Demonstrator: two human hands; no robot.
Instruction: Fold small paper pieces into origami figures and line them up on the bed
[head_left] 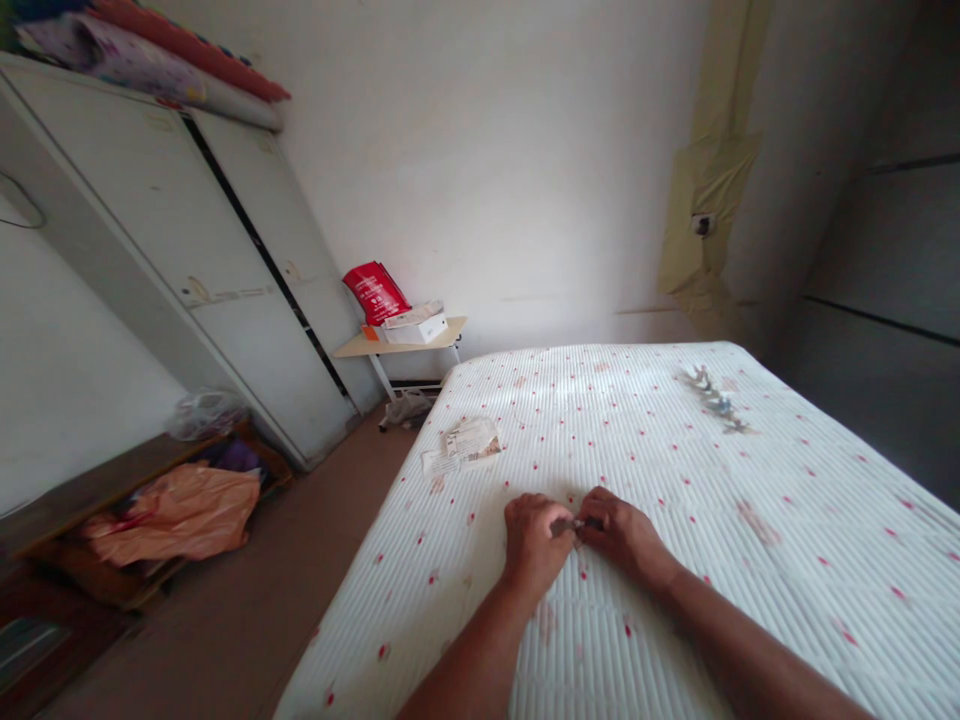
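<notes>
My left hand and my right hand are close together over the near middle of the bed, fingers pinched. Between them is a small greyish-dark piece, gripped from both sides; it is too small and too covered by fingers for me to tell its kind. Farther off to the right, a row of several small grey-brown figures stands on the quilted white bedcover, one with a bluish part. To the left of my hands lies a crumpled printed paper or wrapper.
Beyond the bed's left far corner is a small table bearing a red bag and a white box. Grey cabinets stand left. An orange plastic bag lies on a low wooden shelf. A wall socket is ahead.
</notes>
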